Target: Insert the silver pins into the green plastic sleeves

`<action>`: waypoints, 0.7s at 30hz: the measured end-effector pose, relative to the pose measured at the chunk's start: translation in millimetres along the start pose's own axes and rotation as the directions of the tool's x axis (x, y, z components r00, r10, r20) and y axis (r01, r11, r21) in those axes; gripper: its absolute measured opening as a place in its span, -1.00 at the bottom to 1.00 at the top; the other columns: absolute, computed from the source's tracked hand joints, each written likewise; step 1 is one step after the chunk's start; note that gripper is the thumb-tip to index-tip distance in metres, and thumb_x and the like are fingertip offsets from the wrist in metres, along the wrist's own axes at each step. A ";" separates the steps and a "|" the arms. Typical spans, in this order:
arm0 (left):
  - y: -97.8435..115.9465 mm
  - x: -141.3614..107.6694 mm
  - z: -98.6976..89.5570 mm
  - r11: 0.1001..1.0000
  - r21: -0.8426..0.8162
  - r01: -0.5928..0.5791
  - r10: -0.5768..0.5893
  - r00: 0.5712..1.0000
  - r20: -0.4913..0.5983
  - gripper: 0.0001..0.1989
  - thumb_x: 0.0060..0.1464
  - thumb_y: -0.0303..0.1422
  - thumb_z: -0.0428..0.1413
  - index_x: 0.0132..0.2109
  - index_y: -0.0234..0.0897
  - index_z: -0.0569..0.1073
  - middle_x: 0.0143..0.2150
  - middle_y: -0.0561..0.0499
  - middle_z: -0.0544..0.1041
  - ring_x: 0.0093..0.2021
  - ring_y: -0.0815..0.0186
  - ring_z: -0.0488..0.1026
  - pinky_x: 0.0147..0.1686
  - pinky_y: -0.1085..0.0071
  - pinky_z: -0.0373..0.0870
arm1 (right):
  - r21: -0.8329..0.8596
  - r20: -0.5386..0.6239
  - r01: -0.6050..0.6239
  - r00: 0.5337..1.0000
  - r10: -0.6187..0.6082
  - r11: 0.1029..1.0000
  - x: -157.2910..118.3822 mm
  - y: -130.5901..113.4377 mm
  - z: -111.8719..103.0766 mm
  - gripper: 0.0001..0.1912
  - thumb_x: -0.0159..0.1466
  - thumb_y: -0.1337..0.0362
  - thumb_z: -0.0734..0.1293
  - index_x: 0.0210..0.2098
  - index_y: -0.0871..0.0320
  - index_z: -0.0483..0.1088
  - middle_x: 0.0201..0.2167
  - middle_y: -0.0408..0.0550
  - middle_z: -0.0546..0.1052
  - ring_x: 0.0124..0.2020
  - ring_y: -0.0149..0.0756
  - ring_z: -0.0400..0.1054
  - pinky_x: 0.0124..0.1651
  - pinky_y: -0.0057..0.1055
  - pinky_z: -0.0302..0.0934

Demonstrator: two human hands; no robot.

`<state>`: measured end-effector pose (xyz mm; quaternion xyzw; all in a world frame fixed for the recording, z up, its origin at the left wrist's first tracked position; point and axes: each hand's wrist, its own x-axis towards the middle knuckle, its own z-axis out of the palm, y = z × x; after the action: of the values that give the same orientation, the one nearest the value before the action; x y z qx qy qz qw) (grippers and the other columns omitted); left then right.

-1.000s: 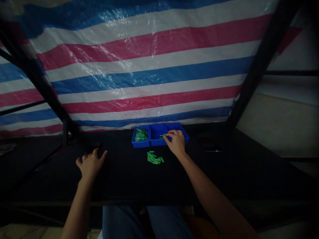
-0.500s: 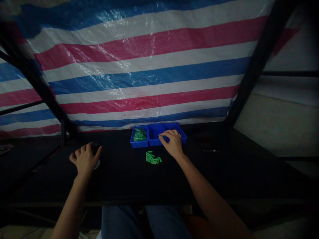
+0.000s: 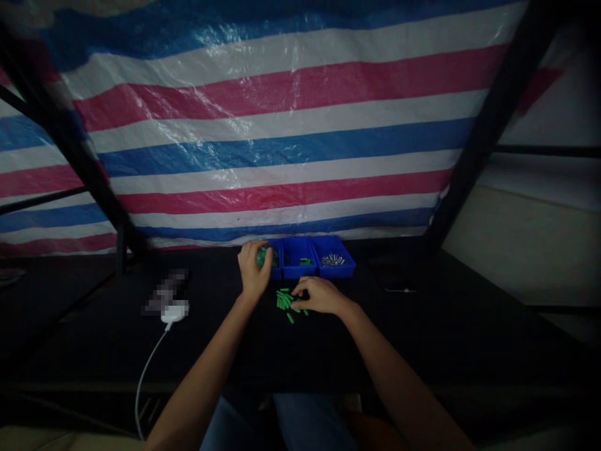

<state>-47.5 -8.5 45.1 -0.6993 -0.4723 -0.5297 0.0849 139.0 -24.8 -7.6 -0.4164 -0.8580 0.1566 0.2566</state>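
Several small green sticks (image 3: 283, 299) lie in a loose pile on the black table. My right hand (image 3: 315, 294) is at the pile's right side, thumb and fingers apart over the sticks. My left hand (image 3: 256, 266) is at the left blue bin (image 3: 276, 273), its fingers curved and apart over the green pieces in it. The middle blue bin (image 3: 295, 272) holds a few green sticks. In the right blue bin (image 3: 336, 271) there is a heap of small silvery metal pieces.
A white round device (image 3: 175, 311) with a cable sits at the left of the black table (image 3: 225, 351), beside a blurred dark object (image 3: 168, 289). A dark flat object (image 3: 397, 272) is at the right. Behind hangs a striped sheet (image 3: 282, 144) between black posts.
My left hand has moved right, from the dark object to the left bin. My right hand has come down from the bins to the pile. One green stick now lies nearer the front.
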 end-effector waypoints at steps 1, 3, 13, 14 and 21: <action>1.8 -2.3 6.2 1.000 -0.017 0.006 -0.006 1.000 -0.012 -0.82 0.13 -0.30 -0.03 -0.16 -0.25 0.38 -0.22 -0.03 0.46 -0.16 0.26 0.36 -0.11 0.33 0.19 | 0.000 0.002 -0.002 1.000 0.002 1.000 0.1 0.3 -0.2 -0.79 0.04 0.10 0.39 -0.34 0.02 0.52 -0.40 -0.16 0.51 -0.40 -0.35 0.38 -0.41 -0.49 0.11; 3.2 -9.7 15.4 1.000 -0.027 0.010 -0.010 1.000 -0.008 -0.83 0.13 -0.31 -0.03 -0.16 -0.25 0.37 -0.22 -0.04 0.46 -0.17 0.26 0.37 -0.10 0.31 0.20 | 0.007 0.012 -0.007 1.000 0.007 1.000 0.4 -0.3 -0.4 -0.86 0.08 0.15 0.36 -0.39 0.03 0.52 -0.42 -0.16 0.51 -0.43 -0.38 0.37 -0.43 -0.50 0.09; 7.7 -31.0 16.6 0.989 -0.147 -0.034 0.053 0.990 0.127 -0.84 0.13 -0.32 -0.02 -0.17 -0.25 0.37 -0.24 -0.05 0.44 -0.24 0.28 0.38 -0.14 0.31 0.27 | 0.087 -0.162 -0.022 0.986 0.036 0.996 3.3 -5.3 -7.7 -0.88 0.13 0.19 0.33 -0.40 0.08 0.49 -0.49 -0.18 0.43 -0.49 -0.43 0.27 -0.46 -0.52 0.02; 8.8 -30.7 16.2 0.986 -0.162 -0.027 0.048 0.991 0.127 -0.84 0.14 -0.32 -0.03 -0.17 -0.26 0.37 -0.25 -0.04 0.44 -0.26 0.29 0.38 -0.15 0.32 0.28 | 0.095 -0.202 -0.023 0.978 0.042 0.995 3.8 -4.7 -9.6 -0.87 0.14 0.19 0.32 -0.40 0.09 0.48 -0.51 -0.18 0.42 -0.50 -0.43 0.26 -0.46 -0.52 0.03; 12.0 -35.2 21.3 0.977 -0.210 -0.017 0.068 0.968 0.242 -0.82 0.15 -0.30 -0.03 -0.20 -0.29 0.38 -0.35 -0.01 0.40 -0.35 0.34 0.35 -0.24 0.38 0.29 | 0.171 -0.395 -0.052 0.911 0.117 0.984 8.4 5.3 -13.4 -0.79 0.18 0.14 0.28 -0.34 0.12 0.47 -0.52 -0.14 0.43 -0.53 -0.41 0.24 -0.47 -0.50 0.06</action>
<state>-24.2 -21.9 11.8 -0.7750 -0.4064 -0.4825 -0.0365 145.7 -14.1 3.4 -0.4552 -0.7527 0.1455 0.4529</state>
